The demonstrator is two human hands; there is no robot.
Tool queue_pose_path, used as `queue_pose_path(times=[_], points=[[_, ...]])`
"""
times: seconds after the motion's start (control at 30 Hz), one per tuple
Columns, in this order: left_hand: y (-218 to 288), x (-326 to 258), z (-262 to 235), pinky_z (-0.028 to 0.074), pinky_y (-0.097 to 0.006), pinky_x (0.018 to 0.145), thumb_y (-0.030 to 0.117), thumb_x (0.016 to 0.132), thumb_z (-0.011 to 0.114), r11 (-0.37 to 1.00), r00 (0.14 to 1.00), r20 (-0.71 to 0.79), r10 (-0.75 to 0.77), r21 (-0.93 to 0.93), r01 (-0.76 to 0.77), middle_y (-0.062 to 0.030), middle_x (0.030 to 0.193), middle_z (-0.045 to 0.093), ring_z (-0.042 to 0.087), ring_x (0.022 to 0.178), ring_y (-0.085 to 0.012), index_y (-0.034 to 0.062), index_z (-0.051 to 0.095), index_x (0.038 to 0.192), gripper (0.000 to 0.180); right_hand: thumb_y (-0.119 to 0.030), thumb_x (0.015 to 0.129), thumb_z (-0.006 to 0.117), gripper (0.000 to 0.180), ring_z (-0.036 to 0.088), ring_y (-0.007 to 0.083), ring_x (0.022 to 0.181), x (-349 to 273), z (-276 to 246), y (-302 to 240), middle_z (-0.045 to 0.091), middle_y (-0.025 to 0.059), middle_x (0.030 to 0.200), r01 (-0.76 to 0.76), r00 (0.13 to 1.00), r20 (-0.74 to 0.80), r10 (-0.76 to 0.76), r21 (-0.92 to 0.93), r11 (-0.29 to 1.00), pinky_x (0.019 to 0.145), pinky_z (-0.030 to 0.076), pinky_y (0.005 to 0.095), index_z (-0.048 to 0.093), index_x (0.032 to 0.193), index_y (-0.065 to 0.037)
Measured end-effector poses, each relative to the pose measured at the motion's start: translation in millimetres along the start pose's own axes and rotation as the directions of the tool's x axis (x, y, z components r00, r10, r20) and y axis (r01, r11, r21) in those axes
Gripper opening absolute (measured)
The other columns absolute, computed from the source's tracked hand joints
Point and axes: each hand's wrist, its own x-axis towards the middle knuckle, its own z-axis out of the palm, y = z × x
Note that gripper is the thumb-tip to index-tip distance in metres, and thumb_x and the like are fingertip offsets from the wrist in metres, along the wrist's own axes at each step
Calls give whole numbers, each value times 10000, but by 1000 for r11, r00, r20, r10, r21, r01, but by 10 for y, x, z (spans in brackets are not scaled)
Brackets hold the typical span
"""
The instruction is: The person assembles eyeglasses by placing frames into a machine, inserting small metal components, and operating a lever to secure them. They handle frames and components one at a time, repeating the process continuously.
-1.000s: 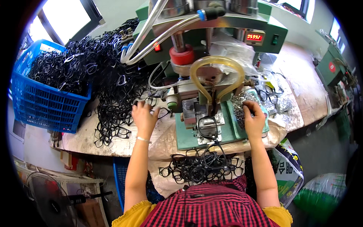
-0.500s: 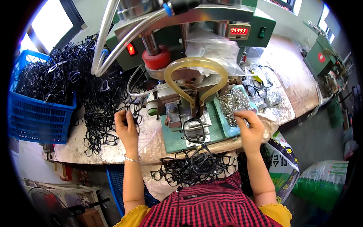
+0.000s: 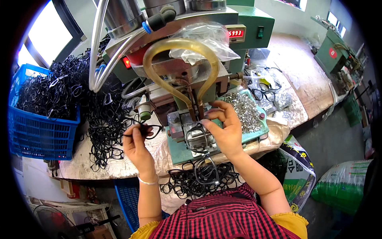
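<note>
A black eyeglass frame [image 3: 154,137] is pinched in my left hand [image 3: 137,149], left of the machine's base and just above the bench. My right hand [image 3: 227,133] is at the machine's working point, thumb and fingertips drawn together beside the two copper-coloured prongs [image 3: 195,111]. Whatever lies between those fingertips is too small or hidden to make out. Under the prongs another black eyeglass frame [image 3: 206,150] stands on end in the fixture. Its upper end meets the prongs close to my right thumb, and its lower lens rim hangs over the base's front edge.
Small silvery metal parts [image 3: 244,113] fill a turquoise tray at the right. Black frames are heaped on the bench [image 3: 101,131], in a blue basket [image 3: 43,131] and at my lap [image 3: 179,183]. A looped yellowish tube [image 3: 149,59] arches above the prongs.
My right hand has moved left from the parts tray to the prongs. My left hand, seen without a clear hold before, now has an eyeglass frame. The whole view has shifted slightly.
</note>
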Motion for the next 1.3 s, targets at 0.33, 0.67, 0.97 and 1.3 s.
queue_pose_path(times=[0.33,0.67,0.97,1.3], points=[[788,-315,311,524,-449,868,119,852,733,751,624,611,487,72,-656,-71,966,757,705,839,-248,126,711,938,89,-21,857,652,389,632,218,1125,-60,-125,-399,687,143,1160,28,986,167,4,-187,982,983,470,347,598,1240,7],[395,-251,477,507,-481,918,131,733,739,652,392,792,467,-9,-758,-53,1039,745,677,819,-225,115,762,981,250,-148,753,776,172,521,416,1263,61,-1155,503,613,234,1253,163,960,50,-275,-899,407,1063,409,474,734,900,-71],[585,-797,87,418,-503,1096,164,768,817,648,653,692,306,351,-676,-110,1210,703,629,1200,-312,89,715,1113,367,-63,821,674,95,607,377,1045,104,-995,493,663,178,1104,187,934,20,-356,-877,442,919,468,453,676,908,-25],[221,698,-514,399,-400,875,83,788,712,-85,804,517,295,852,-517,-66,1046,661,587,940,-268,72,744,790,34,-40,812,735,114,674,256,843,92,-805,317,723,106,910,137,921,-172,-349,-695,706,779,509,345,735,926,-35]])
